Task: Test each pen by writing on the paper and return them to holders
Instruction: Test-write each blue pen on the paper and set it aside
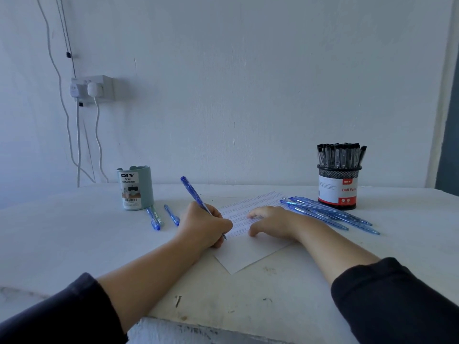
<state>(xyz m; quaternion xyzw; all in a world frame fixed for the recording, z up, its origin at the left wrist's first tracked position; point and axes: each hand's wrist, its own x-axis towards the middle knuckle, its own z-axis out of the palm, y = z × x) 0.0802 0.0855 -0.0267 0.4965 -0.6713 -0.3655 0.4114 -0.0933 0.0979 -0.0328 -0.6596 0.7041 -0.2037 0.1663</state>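
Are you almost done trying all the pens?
About midway, it seems. The white paper sheet already has many rows of marks. The left hand is writing with a blue pen while the right hand rests on the sheet. Blue pens still lie loose by the green desk organizer and the black mesh holder.

paper [250, 252]: middle hidden under both hands, rows of marks too small to read | blue pen [192, 192]: lower barrel buried in left hand [205, 225] | black pens [340, 155]: lower halves hidden in mesh holder [339, 187], count unclear | holder label: partly turned away, small print illegible | sleeves [397, 299]: cut by bottom edge
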